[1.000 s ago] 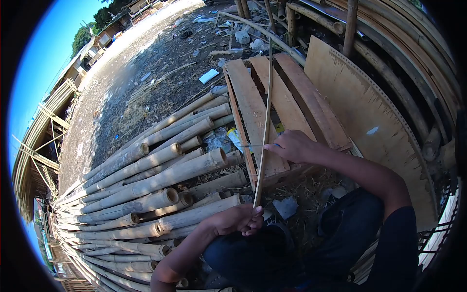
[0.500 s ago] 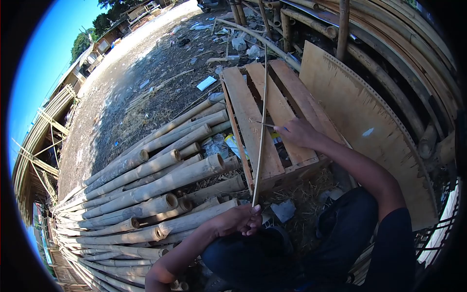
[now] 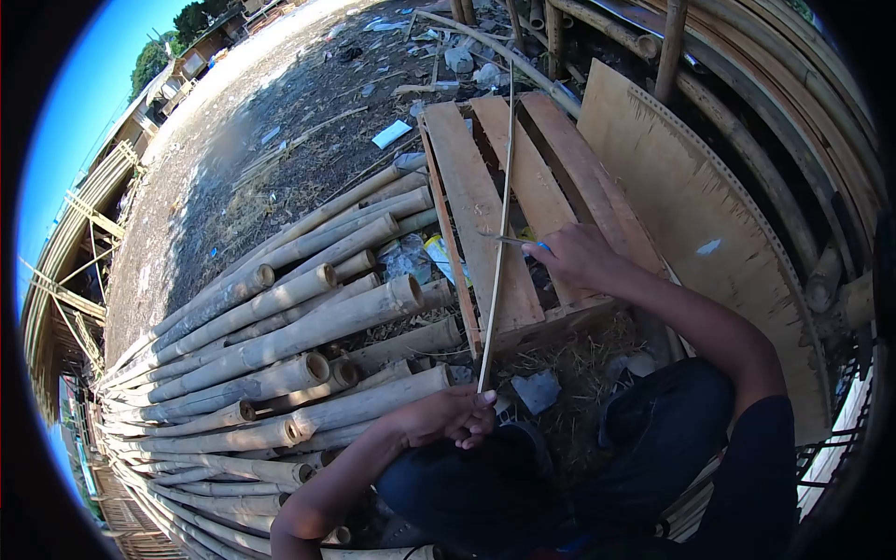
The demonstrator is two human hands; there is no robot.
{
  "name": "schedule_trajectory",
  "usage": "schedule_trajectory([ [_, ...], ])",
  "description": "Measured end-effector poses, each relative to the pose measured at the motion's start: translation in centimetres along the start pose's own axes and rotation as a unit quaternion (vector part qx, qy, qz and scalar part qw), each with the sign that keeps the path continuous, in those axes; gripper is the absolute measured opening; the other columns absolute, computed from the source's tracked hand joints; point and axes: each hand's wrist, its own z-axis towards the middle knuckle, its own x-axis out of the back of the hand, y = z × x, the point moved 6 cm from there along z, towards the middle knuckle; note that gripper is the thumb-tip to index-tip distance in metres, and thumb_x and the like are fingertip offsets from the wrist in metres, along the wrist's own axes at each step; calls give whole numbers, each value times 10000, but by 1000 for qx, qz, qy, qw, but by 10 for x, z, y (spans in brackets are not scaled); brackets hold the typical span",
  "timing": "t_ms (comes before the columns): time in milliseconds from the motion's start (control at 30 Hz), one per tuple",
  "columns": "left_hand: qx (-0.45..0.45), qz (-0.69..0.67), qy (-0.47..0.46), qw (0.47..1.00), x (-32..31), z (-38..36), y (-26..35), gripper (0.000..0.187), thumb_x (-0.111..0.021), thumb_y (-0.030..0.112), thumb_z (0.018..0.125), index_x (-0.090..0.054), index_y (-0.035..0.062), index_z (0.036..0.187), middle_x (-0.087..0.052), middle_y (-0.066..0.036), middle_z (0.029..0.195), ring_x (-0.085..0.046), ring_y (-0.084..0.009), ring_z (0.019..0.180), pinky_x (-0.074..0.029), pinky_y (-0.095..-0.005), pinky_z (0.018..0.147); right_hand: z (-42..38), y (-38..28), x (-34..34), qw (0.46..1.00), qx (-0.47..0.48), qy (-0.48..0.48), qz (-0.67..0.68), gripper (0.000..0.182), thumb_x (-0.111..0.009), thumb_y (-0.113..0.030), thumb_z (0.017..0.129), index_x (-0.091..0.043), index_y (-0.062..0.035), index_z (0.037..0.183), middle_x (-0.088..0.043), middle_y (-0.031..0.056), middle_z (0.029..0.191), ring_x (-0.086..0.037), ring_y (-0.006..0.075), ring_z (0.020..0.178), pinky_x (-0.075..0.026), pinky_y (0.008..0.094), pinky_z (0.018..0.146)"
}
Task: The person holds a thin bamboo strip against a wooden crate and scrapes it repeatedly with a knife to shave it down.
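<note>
A long, thin bamboo strip [image 3: 494,299] runs up from my lap across a slatted wooden crate [image 3: 457,168]. My left hand [image 3: 450,415] pinches its lower end between thumb and fingers, just above my knee. Over the crate's slats, my right hand [image 3: 581,259] is closed around a knife, its handle mostly hidden in the fist. The narrow knife blade [image 3: 504,239] points left and crosses the strip partway along its length. The strip's far end extends past the back of the crate.
Cut bamboo poles [image 3: 308,308] lie stacked on the left, open ends towards me. A curved plywood sheet [image 3: 691,205] leans at the right, before a rack of more poles [image 3: 747,159]. Litter and a white piece [image 3: 391,134] lie on the dirt ground beyond.
The view has shifted slightly. The knife blade reaches a little farther left past the strip. My left hand keeps its hold on the strip's lower end.
</note>
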Motion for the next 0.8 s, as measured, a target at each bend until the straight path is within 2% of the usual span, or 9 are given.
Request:
schedule_trajectory([
  [100,7,34,-13,999,-7,-1,3,333,-435,400,1036,-476,100,896,-446,-8,733,-505,-133,616,-410,-258,530,5,14,-10,998,-24,-20,57,683,-421,-505,991,-620,38,626,-551,227,534,-618,395,565,-504,495,617],
  [167,19,74,20,997,-7,-1,3,359,-435,415,1034,-479,94,881,-440,-5,724,-513,-132,619,-403,-250,531,-12,-22,-4,993,-29,-51,102,626,-435,-462,996,-636,26,659,-555,225,546,-606,408,591,-485,490,619],
  [233,25,85,25,996,-8,0,2,357,-447,438,1027,-467,112,881,-457,4,718,-525,-117,608,-406,-241,530,-26,-63,-8,982,53,-156,88,636,-421,-476,996,-641,18,661,-569,226,566,-614,405,608,-492,485,638],
  [267,24,101,32,994,-8,0,2,358,-459,460,1020,-455,130,882,-475,12,712,-536,-102,596,-409,-232,528,-29,-65,-11,982,53,-160,90,636,-421,-476,996,-641,18,661,-569,226,566,-614,405,608,-492,485,638],
  [433,1,71,31,997,4,6,6,370,-448,460,1024,-449,124,869,-471,9,700,-533,-111,585,-407,-235,529,-14,-60,-9,990,119,-71,36,657,-431,-509,980,-650,-10,612,-581,207,546,-632,381,573,-508,479,610],
  [567,0,36,17,999,4,9,8,398,-431,476,1023,-447,115,855,-474,0,694,-536,-127,586,-416,-252,541,6,-31,-15,992,122,8,31,650,-445,-509,972,-644,-29,582,-569,189,516,-624,366,538,-501,466,560],
  [633,-5,32,22,999,1,6,5,405,-427,484,1022,-451,115,856,-482,-3,697,-540,-131,592,-415,-255,544,22,7,-5,997,50,58,15,657,-447,-506,974,-629,-21,570,-562,186,510,-620,366,532,-499,470,556],
  [667,-8,26,28,999,0,5,5,413,-423,491,1020,-455,114,856,-491,-6,700,-545,-135,598,-414,-258,547,26,21,-8,999,16,41,12,656,-442,-503,980,-625,-11,585,-566,195,527,-623,374,553,-504,479,589],
  [800,-11,68,36,997,-1,6,8,427,-412,506,1019,-463,113,859,-502,-11,706,-553,-140,610,-413,-261,545,3,-15,-7,998,1,15,55,649,-441,-499,985,-630,-6,608,-582,203,553,-633,378,583,-511,490,613],
])
